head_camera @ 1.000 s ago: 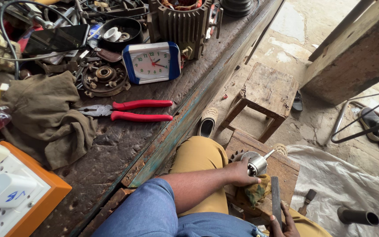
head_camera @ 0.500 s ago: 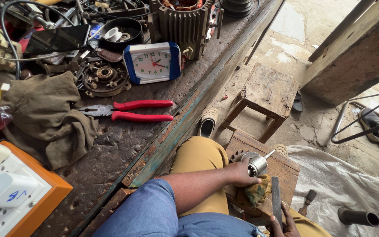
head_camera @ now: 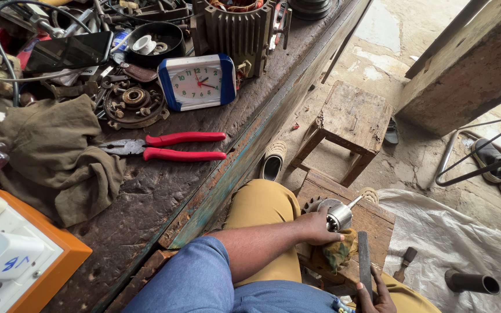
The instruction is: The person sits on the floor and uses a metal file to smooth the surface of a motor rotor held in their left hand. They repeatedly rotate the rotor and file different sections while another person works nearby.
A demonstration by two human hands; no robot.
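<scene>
On the workbench (head_camera: 146,197) at the left lie an olive cloth (head_camera: 53,156), red-handled pliers (head_camera: 169,146) and a small blue-framed clock (head_camera: 198,81), with a ribbed motor housing (head_camera: 236,29) behind them; none of these is being touched.

Moving right, the left hand (head_camera: 314,227) closes around the body of a small metal rotor (head_camera: 338,215), which rests on a low wooden block (head_camera: 372,214) just in front of the knee, on top of a crumpled greasy rag (head_camera: 337,250). A thin shaft (head_camera: 356,201) sticks out of the rotor up and to the right. The piece looks like solid steel, so it is probably heavy for its size and quite stiff (the shaft is likely the one part that could bend or be marred). Its polished round body would tend to roll and may be slick with oil, so a wrap of the fingers around the barrel, as now, seems the sound place to hold it, with the rag beneath to stop it skidding.

Farther right, at the lower edge, the right hand (head_camera: 375,298) is clenched around a dark flat metal bar (head_camera: 365,261) that stands nearly upright just beside the rotor, not touching it as far as can be seen. A small hammer-like tool (head_camera: 404,262) lies on the white sheet (head_camera: 465,243) beyond.
</scene>
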